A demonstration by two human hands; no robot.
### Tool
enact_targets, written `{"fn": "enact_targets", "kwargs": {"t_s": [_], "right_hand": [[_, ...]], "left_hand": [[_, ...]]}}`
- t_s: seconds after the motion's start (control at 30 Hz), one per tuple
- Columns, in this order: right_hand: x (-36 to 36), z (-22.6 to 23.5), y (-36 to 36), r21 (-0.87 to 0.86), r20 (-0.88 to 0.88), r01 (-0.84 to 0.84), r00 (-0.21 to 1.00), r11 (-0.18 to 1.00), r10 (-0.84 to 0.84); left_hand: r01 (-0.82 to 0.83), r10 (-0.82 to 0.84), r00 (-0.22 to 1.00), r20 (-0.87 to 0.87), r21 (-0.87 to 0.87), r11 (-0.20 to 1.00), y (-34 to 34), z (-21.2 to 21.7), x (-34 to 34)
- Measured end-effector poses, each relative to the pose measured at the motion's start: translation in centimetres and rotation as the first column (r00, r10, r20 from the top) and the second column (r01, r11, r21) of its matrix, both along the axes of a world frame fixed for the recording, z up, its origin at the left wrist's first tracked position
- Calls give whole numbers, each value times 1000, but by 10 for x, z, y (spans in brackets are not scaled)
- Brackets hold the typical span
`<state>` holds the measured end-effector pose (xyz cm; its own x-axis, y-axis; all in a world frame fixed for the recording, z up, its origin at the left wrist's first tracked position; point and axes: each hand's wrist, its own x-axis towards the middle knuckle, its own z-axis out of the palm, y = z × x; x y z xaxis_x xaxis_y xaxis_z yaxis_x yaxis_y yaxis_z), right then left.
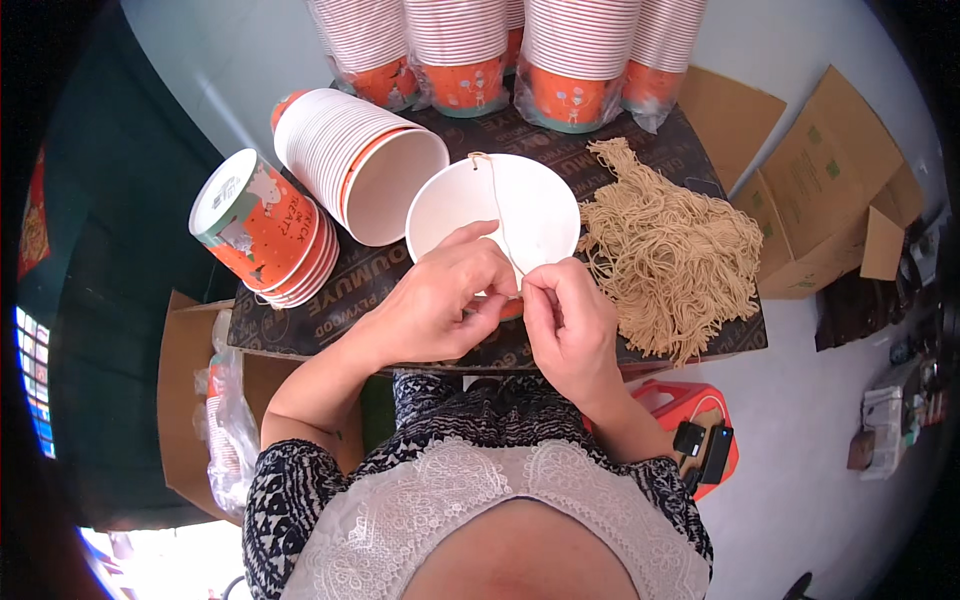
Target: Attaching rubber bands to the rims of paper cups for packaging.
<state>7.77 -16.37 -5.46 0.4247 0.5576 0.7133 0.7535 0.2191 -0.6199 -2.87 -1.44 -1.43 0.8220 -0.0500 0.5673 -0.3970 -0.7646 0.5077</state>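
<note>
A paper bucket (540, 200), white inside, stands on the dark tabletop in front of me with its mouth facing up. A thin tan string (497, 205) is looped at the far rim and runs across the opening to the near rim. There my left hand (445, 300) pinches with thumb and forefinger, its other fingers curled. Close beside it, my right hand (570, 325) is closed in a pinch on the string too. Their fingertips nearly meet and hide the string's end. A little orange of the bucket's outer wall shows beneath them.
Right of the bucket lies a heap of tan strings (680, 265). Nested buckets (350, 160) lie tipped at the left, beside a shorter orange stack (265, 230). Tall wrapped stacks (580, 60) line the back. Cardboard boxes (820, 190) and a red stool (725, 465) stand around the plywood table (350, 315).
</note>
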Motion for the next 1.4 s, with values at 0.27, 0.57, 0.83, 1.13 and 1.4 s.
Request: {"fn": "enact_targets", "kwargs": {"t_s": [0.27,0.57,0.83,1.13,1.4], "right_hand": [[-4,-3,0,3,-79,40,996,999,-40],[-1,-3,-4,18,82,-15,997,1000,13],[-6,-8,-3,43,-69,-15,997,999,18],[-5,-9,-3,97,-338,-119,930,988,145],[-6,-5,-7,60,-340,-125,930,990,138]], "left_hand": [[11,-12,998,64,23,1000,0,-1,0],[-19,21,994,106,-27,999,0,-6,2],[-37,40,994,103,-29,999,0,-7,3],[-27,22,997,73,69,997,-1,-2,-2],[-11,-5,990,141,112,994,0,-12,1]]}}
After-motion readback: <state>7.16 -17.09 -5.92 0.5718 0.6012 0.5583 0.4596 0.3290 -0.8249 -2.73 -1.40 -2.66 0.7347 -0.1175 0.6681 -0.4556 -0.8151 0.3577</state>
